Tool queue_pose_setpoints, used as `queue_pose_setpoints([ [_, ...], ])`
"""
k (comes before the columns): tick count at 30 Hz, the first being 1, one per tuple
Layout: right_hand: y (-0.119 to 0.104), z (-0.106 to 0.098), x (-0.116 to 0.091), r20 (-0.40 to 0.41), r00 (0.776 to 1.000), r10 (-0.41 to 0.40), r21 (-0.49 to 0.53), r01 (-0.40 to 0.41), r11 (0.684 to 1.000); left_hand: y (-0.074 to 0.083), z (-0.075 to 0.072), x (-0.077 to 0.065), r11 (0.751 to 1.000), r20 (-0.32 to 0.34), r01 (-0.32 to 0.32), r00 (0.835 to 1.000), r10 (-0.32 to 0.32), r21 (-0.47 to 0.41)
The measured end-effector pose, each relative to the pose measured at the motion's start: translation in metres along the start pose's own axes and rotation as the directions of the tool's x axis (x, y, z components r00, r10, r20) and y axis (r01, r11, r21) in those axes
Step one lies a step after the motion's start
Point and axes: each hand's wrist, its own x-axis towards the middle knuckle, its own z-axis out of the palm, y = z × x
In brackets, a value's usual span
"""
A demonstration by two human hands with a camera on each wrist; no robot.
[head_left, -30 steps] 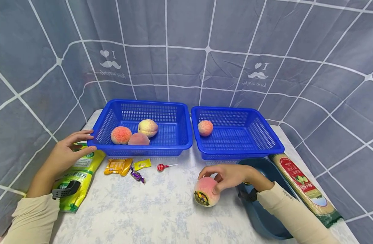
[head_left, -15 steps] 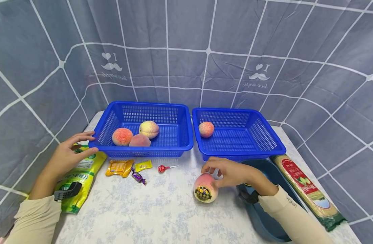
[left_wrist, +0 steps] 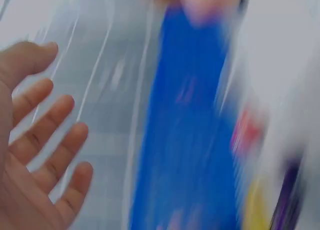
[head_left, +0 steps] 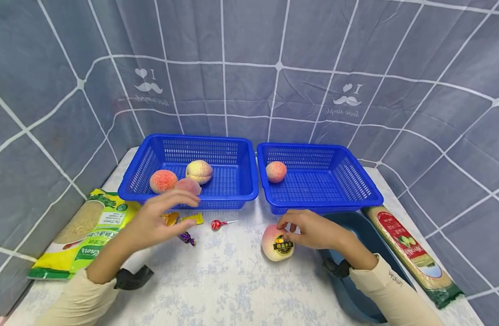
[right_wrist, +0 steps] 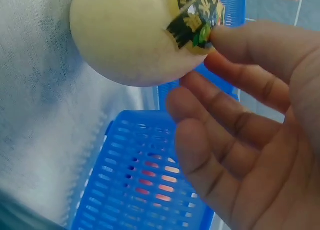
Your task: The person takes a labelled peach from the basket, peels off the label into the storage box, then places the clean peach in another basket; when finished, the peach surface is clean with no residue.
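From where I sit, the right hand (head_left: 314,229) has the peach (head_left: 273,249) pinched between thumb and fingertips, just in front of the right basket's (head_left: 314,188) near left corner. I can't tell whether the fruit also rests on the table (head_left: 217,276). As I judge it, the grasp is done and the release is not: this peach lies outside both baskets. Three peaches (head_left: 199,171) sit close together in the left basket (head_left: 225,198), and a single peach (head_left: 276,172) is by the left edge of the right one. The left hand (head_left: 156,222) grasps nothing; its fingers are loose near the left basket's near edge, partly hiding the candies (head_left: 187,238).

My head view gives that whole layout, but mostly the back of the left hand. The left wrist view, though smeared, shows me its palm side with the fingers apart. The right wrist view adds the thumb at the sticker's (right_wrist: 194,25) edge and two fingers standing off the fruit. Only the head view clearly shows me the dark tub (head_left: 349,290), toward the table's right edge.
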Motion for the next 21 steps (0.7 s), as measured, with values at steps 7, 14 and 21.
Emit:
queue_pose_setpoints([
  [7,0.002,0.005,0.007,-0.105,0.994,0.024,-0.002,-0.024,1.000,0.026,0.108,0.020,0.973,0.296,0.213,0.938,-0.178,-0.090],
  [14,0.007,0.016,0.012,-0.165,0.983,0.077,0.124,-0.056,0.991,0.008,0.170,0.027,0.889,0.352,0.438,0.860,-0.369,-0.138],
  [21,0.011,0.017,0.009,-0.166,0.982,0.090,0.221,-0.052,0.974,-0.006,0.182,0.029,0.867,0.354,0.447,0.865,-0.356,-0.221],
])
